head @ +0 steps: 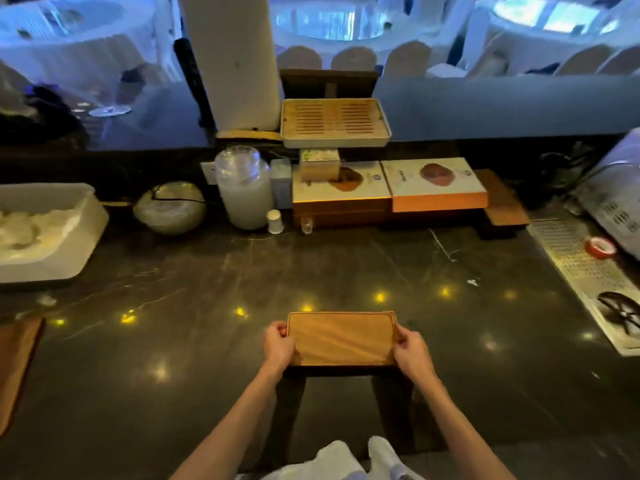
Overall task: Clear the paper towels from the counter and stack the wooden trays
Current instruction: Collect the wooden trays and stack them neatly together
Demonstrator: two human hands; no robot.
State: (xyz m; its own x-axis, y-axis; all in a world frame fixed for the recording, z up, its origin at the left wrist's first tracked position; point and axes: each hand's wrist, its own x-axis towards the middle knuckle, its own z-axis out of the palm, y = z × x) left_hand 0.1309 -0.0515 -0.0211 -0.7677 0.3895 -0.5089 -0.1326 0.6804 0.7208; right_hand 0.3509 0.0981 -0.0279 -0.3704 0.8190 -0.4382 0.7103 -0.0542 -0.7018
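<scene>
A wooden tray (341,337), or a stack of them, lies on the dark stone counter (242,271) in front of me. My left hand (278,346) grips its left end and my right hand (412,351) grips its right end. Whether it rests on the counter or is lifted slightly, I cannot tell. A white bin (69,233) holding crumpled paper towels (27,230) sits at the left. Another wooden piece (17,362) lies at the counter's left edge.
A slatted tray (334,123) rests on the raised ledge at the back. Below it stand boxed sets (434,183), a plastic jar (244,188), a glass bowl (169,207) and a small cup (275,221). A printed menu (585,275) and red tape roll (601,247) lie at right.
</scene>
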